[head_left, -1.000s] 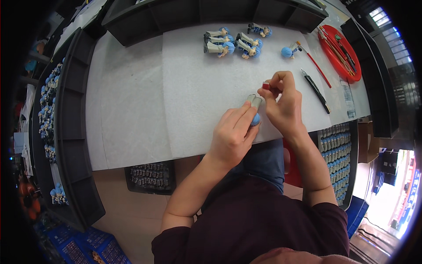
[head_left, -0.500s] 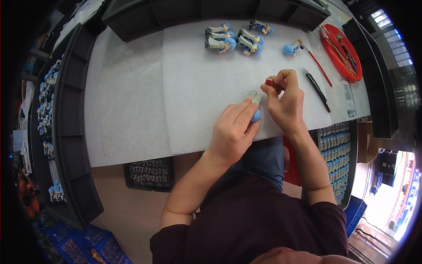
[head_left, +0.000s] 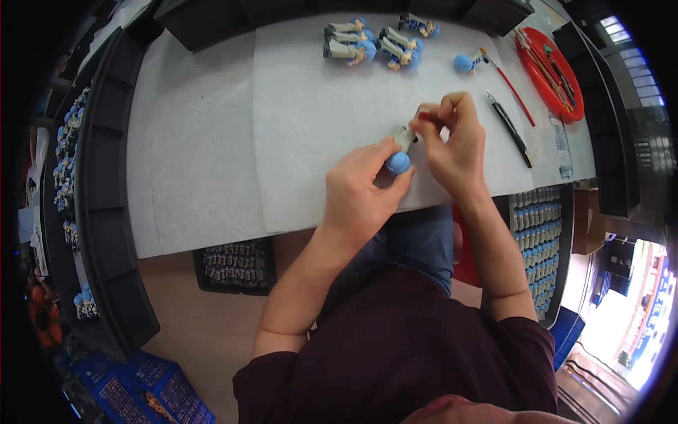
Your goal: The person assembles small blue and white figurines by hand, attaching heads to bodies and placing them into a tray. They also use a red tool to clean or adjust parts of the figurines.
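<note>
My left hand is closed round a small toy figurine with a round blue head and a pale grey body. The blue head shows between thumb and fingers, and the body points away from me. Close by on the right, my right hand pinches a small flat red piece, too small to identify. Its fingertips are at the figurine's far end; whether they touch it I cannot tell. Farther off on the white work surface lie several similar figurines.
A black pen-like tool and a thin red stick lie to the right, near a red oval tray of tools. Another blue-headed figurine lies beside the stick. Dark divided trays border the left and far sides.
The figurine has turned in my left hand, showing more of its blue head. My right hand has come closer to its far end. The whole view has shifted slightly.
</note>
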Action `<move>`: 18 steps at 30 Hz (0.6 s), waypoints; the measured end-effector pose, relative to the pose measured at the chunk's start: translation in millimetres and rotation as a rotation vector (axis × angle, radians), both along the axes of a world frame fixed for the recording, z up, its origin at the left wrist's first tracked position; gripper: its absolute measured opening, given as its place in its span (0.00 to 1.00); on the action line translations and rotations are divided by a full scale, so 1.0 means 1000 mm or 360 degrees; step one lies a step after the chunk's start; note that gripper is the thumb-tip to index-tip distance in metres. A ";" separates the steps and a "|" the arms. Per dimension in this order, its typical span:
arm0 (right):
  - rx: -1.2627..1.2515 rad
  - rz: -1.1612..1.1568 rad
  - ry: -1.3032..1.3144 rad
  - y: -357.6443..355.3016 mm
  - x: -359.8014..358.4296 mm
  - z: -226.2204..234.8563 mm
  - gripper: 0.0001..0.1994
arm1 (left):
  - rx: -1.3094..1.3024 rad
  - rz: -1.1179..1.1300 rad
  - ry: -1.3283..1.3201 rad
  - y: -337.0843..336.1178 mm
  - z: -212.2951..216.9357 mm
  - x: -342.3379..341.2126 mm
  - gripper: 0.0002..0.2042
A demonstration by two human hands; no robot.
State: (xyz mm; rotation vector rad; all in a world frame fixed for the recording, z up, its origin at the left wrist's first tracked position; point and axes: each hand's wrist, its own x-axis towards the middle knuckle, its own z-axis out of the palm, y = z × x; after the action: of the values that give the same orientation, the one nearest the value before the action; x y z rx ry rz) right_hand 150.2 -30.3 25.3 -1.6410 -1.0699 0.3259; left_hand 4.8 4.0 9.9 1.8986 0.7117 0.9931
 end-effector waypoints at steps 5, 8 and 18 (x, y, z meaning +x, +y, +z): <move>0.0107 0.0190 0.0047 -0.018 -0.002 -0.007 0.12 | 0.0045 0.0041 -0.0078 0.002 0.004 0.001 0.16; -0.0015 -0.0039 -0.0023 -0.005 0.013 -0.006 0.14 | -0.0173 -0.0017 -0.0053 0.002 0.006 0.001 0.15; -0.0006 -0.0088 0.0098 0.005 0.007 0.003 0.14 | -0.0762 -0.0074 -0.0296 0.006 0.002 -0.002 0.11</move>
State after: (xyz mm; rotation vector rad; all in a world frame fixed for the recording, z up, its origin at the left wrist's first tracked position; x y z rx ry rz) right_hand 156.8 -25.5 28.4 -1.6505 -0.9767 0.3401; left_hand 2.6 10.5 11.6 1.3834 0.7167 0.8640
